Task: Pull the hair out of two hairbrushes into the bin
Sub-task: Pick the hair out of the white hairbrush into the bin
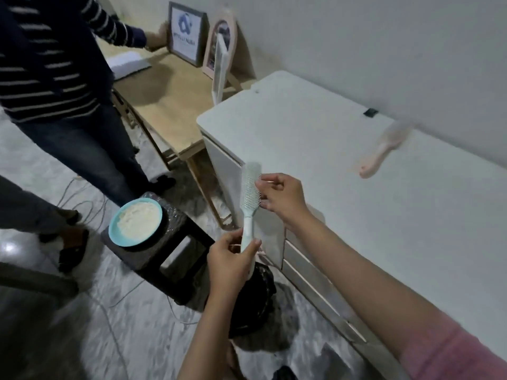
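Between the two hands, the blue brush stands nearly upright, head up and bristles turned toward the right hand. The left hand grips the handle low down, fingers and thumb curled round it. The right hand is at the head, its fingertips pinching at the bristles; whether any hair is caught between them is too fine to tell. Directly below the left hand sits the dark bin, on the floor against the white cabinet. Well beyond the right hand, up on the cabinet top, lies the pink brush, blurred and untouched.

The blue brush looks like light, stiff plastic, so a one-handed hold on the handle should steady it well. The bristles likely flex and spring back. Hair, if present, will be soft, tangled and almost weightless, probably wound near the bristle roots; pinching it low and drawing it along the bristles toward their tips seems the best way. Loose strands may cling to fingers or drift, so releasing them close above the bin is safer.
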